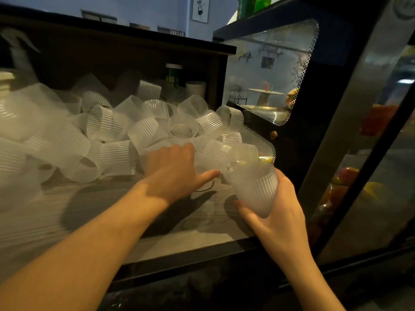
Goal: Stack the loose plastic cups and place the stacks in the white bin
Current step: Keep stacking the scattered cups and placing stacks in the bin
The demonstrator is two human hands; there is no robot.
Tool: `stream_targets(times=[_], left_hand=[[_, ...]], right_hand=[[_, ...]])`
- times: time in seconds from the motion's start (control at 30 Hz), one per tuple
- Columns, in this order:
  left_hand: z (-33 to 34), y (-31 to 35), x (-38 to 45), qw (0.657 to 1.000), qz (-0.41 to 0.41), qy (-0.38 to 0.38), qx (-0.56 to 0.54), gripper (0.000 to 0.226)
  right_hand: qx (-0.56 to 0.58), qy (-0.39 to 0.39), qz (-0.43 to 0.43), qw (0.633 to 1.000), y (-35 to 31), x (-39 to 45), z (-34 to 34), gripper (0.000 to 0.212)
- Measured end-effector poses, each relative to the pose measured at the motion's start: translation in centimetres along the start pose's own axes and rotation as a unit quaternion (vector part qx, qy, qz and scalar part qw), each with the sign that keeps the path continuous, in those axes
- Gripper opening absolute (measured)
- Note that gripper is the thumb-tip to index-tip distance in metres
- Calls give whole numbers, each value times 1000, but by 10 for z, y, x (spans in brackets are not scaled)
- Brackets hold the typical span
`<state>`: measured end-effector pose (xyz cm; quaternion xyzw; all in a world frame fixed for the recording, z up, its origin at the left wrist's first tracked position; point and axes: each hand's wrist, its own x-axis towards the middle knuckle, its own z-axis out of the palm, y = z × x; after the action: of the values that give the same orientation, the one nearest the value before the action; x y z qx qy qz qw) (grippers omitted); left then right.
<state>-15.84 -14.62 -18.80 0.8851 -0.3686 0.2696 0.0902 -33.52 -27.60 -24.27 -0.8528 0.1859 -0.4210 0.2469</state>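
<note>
- Far to the left of both hands, a spray bottle [19,50] stands dim at the back of the dark shelf unit [116,39].
- From there a heap of loose ribbed plastic cups [107,140] runs rightward across the wooden counter [89,212], lying on their sides and tumbled over one another, none visibly nested.
- The left hand [171,170] reaches into the near edge of that heap, thumb stretched out to the right; its fingers curl down among the cups, but whether they have one gripped cannot be told.
- Just right of it, the right hand [272,212] grasps a frosted cup [253,182] from below, tilted with its mouth toward the heap. It may be a short stack; the count is unclear.
- To the right of the right hand stands a glass display case [336,108] with fruit inside.
- The white bin is not in view.
- Judged from this, the job is at an early stage: at most a small stack is begun, nearly all cups remain loose, and nothing shows as binned.
</note>
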Motion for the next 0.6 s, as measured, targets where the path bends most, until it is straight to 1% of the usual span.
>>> stream_targets(times=[0.07, 0.17, 0.27, 0.33, 0.37, 0.4, 0.47, 0.5, 0.57, 0.6], left_hand=[[3, 10, 0, 1000, -14, -17, 16, 77], [7, 14, 2, 1000, -24, -1, -7, 73], [7, 5, 1, 996, -21, 0, -87, 65], [4, -4, -1, 988, -13, 25, -149, 69], [1, -8, -1, 979, -15, 33, -201, 71], [-3, -10, -1, 962, -19, 35, -270, 72], [-11, -8, -2, 909, -15, 23, -415, 72], [-16, -2, -3, 883, -5, 18, -469, 73], [-22, 10, -8, 845, 20, 10, -534, 74], [-23, 17, -11, 836, 33, 6, -548, 73]], right_hand=[[-2, 1, 0, 1000, -1, 0, 0, 96], [-3, -2, 2, 1000, -3, 0, 1, 96], [8, -10, 7, 1000, -2, 1, -1, 95], [18, -20, 14, 1000, 0, 2, -3, 93], [26, -27, 19, 999, 1, 3, -3, 92], [36, -37, 26, 998, 2, 3, -4, 93], [56, -54, 39, 996, 2, 3, -5, 95], [63, -60, 43, 995, 1, 4, -5, 96], [66, -71, 43, 994, -1, 4, -5, 98], [64, -76, 38, 994, -1, 4, -5, 99]])
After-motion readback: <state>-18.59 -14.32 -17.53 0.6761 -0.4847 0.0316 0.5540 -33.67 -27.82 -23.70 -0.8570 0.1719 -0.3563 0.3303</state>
